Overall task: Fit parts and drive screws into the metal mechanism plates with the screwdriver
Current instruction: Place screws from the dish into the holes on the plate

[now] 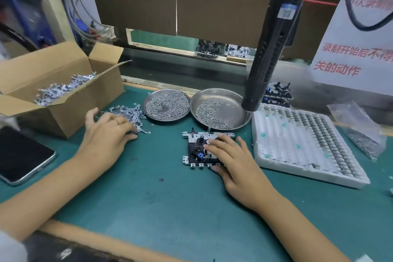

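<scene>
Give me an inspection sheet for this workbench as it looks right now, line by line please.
Surface: green mat, small specks on it.
Job's things: metal mechanism plate lies flat at centre; electric screwdriver hangs above, untouched; two steel dishes of screws; loose pile of small metal parts; open cardboard box holding more parts; white tray of rowed components.
Clutter: phone at left edge; plastic bag of small parts at right.
Grippers: left hand rests on the parts pile, fingers straight; right hand rests flat on the plate.
Cables: black cable loops at upper right; wires at upper left.
Surroundings: brown partition; notice with red print.
</scene>
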{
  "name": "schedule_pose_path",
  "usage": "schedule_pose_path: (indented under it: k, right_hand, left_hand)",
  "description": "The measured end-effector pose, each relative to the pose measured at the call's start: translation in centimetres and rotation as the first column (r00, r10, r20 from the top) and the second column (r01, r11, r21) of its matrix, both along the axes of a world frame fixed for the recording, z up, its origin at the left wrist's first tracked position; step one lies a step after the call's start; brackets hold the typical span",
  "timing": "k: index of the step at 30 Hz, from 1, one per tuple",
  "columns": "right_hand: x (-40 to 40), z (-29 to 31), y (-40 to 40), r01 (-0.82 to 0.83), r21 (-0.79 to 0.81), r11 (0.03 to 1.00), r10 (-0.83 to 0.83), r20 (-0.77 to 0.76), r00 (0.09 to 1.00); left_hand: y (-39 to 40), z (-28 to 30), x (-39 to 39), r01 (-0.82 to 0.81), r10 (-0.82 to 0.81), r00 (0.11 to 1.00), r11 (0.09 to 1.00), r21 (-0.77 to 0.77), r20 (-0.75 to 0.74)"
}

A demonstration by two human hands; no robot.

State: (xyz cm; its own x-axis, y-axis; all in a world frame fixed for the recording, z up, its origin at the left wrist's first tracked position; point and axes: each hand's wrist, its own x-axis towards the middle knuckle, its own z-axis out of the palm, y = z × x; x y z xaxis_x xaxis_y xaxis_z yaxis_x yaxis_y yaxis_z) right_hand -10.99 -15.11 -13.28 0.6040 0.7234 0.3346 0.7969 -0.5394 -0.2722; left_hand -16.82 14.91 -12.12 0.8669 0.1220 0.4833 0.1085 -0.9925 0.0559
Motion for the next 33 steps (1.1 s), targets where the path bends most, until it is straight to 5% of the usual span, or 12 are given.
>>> schedule_pose_path:
  k: [7, 9, 13, 17, 19, 23, 25, 29, 33]
  right_hand:
    - [-0.1, 0.0, -0.1, 0.001, 0.031, 1.000, 0.000, -0.038, 0.999]
    - [-0.2, 0.1, -0.1, -0.011, 0.050, 0.999, 0.013, -0.057, 0.998]
    - [-0.1, 0.0, -0.1, -0.025, 0.060, 0.998, 0.029, -0.065, 0.997]
    - [-0.1, -0.1, 0.0, -0.035, 0.134, 0.990, 0.038, -0.021, 0.999]
    - [0.0, 0.0, 0.2, -0.026, 0.240, 0.970, 0.027, 0.000, 1.000]
    - [0.2, 0.0, 0.3, 0.023, 0.407, 0.913, -0.035, 0.021, 0.999]
    - [0.1, -0.1, 0.3, 0.019, 0.433, 0.901, -0.043, 0.044, 0.998]
    - [0.0, 0.1, 0.3, 0.029, 0.501, 0.865, -0.014, -0.034, 0.999]
    - [0.0, 0.5, 0.2, -0.006, 0.530, 0.848, 0.097, -0.144, 0.985]
  left_hand:
    - [0.5, 0.3, 0.6, 0.097, -0.097, 0.995, 0.995, -0.037, -0.001]
    - [0.6, 1.3, 0.6, 0.117, -0.123, 0.992, 0.973, -0.198, -0.013]
    - [0.9, 5.0, 1.4, 0.001, -0.128, 0.987, 0.617, -0.787, -0.099]
    - [1.0, 7.3, 1.6, -0.137, -0.121, 0.974, 0.350, -0.927, -0.190]
    - [-0.2, 8.0, 1.2, -0.069, -0.172, 0.974, 0.397, -0.915, -0.148]
    - [-4.0, 7.6, 0.9, 0.121, -0.265, 0.957, 0.735, -0.667, -0.118]
    - [-5.7, 7.2, 0.8, 0.213, -0.314, 0.946, 0.796, -0.567, -0.086]
    - [-8.7, 7.1, 1.0, 0.473, -0.539, 0.842, 0.734, -0.488, 0.006]
    - [-11.2, 5.9, 1.2, 0.727, -0.784, 0.617, 0.539, -0.426, 0.062]
